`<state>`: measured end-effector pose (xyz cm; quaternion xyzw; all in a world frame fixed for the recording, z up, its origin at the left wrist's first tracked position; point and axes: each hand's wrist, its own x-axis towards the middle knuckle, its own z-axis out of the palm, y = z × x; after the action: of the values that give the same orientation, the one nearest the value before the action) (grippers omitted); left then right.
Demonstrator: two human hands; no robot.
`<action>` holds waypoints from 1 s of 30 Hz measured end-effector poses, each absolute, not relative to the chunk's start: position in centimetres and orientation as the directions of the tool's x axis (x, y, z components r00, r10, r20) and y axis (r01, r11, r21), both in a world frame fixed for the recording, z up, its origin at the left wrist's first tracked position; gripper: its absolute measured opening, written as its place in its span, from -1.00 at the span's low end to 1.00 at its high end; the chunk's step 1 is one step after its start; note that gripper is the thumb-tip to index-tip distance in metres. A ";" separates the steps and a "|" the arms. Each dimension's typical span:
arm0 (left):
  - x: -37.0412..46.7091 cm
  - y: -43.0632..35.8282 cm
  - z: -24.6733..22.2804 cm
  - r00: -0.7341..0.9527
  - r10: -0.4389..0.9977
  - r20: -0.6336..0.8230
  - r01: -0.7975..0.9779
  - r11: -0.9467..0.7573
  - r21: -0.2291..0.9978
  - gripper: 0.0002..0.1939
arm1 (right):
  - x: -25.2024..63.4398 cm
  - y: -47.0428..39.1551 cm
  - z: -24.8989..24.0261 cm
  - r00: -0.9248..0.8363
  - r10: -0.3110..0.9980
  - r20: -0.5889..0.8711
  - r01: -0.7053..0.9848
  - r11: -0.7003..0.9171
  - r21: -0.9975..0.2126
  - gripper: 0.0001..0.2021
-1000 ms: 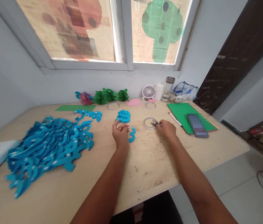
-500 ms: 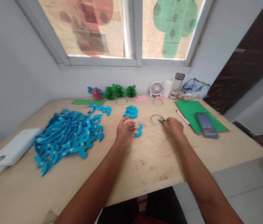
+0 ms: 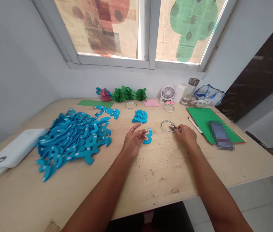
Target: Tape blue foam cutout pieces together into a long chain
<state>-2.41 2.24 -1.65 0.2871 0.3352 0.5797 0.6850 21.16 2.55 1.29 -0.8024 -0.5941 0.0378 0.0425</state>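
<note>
My left hand [image 3: 134, 140] is beside a small curved blue paper piece [image 3: 148, 140] on the wooden table. Its fingers are apart and loosely bent, with the fingertips close to the piece; I cannot tell whether they touch it. Small white marks dot the piece. In my right hand [image 3: 186, 136] is a pair of scissors [image 3: 173, 128], blades pointing left over a roll of tape [image 3: 163, 130] that lies flat. A fanned blue paper stack [image 3: 140, 116] sits just beyond my left hand. To the left spreads a large heap of blue paper pieces [image 3: 75, 138].
A white power bank [image 3: 17, 148] with a cable lies far left. At the back stand green paper ornaments [image 3: 128, 93], a small fan [image 3: 167, 93] and a glass bottle [image 3: 190, 91]. On the right are a white pen [image 3: 195, 125], green sheets [image 3: 199, 117] and a blurred phone [image 3: 221, 135].
The whole view has shifted, so things appear a little farther right. My left hand has come slightly closer to the curved blue piece. The right hand keeps holding the scissors over the tape.
</note>
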 end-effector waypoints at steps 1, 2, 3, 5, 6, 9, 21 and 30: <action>-2.4 2.3 -1.7 0.104 0.986 -0.128 -0.604 0.165 0.780 -0.40 | 21.1 2.5 1.3 0.293 0.956 -0.011 0.950 -0.292 -0.113 -0.66; -2.4 2.3 -1.7 0.103 0.986 -0.129 -0.606 0.165 0.778 -0.40 | 21.1 2.5 1.3 0.293 0.956 -0.011 0.950 -0.293 -0.112 -0.66; -2.4 2.3 -1.6 0.103 0.986 -0.130 -0.607 0.166 0.777 -0.40 | 21.1 2.5 1.4 0.293 0.956 -0.011 0.950 -0.292 -0.112 -0.67; -2.4 2.2 -1.6 0.103 0.986 -0.131 -0.607 0.167 0.777 -0.40 | 21.1 2.5 1.4 0.286 0.958 -0.008 0.952 -0.285 -0.110 -0.67; -2.4 2.2 -1.5 0.102 0.986 -0.133 -0.607 0.168 0.777 -0.40 | 21.1 2.5 1.4 0.283 0.959 -0.005 0.953 -0.282 -0.108 -0.67; -2.4 2.1 -1.4 0.103 0.985 -0.142 -0.612 0.175 0.771 -0.41 | 21.1 2.5 1.3 0.286 0.958 -0.006 0.953 -0.285 -0.103 -0.67; -3.1 2.4 -1.5 0.107 0.983 -0.149 -0.640 0.183 0.746 -0.47 | 21.1 2.5 1.1 0.276 0.961 0.020 0.957 -0.273 -0.100 -0.67; -2.9 2.3 -1.4 0.110 0.981 -0.157 -0.635 0.191 0.748 -0.47 | 21.2 2.5 1.3 0.270 0.963 -0.001 0.958 -0.269 -0.097 -0.67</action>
<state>-2.91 2.32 -1.44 0.2620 0.3303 0.5795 0.6975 21.15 2.48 1.34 -0.7959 -0.6035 0.0295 0.0385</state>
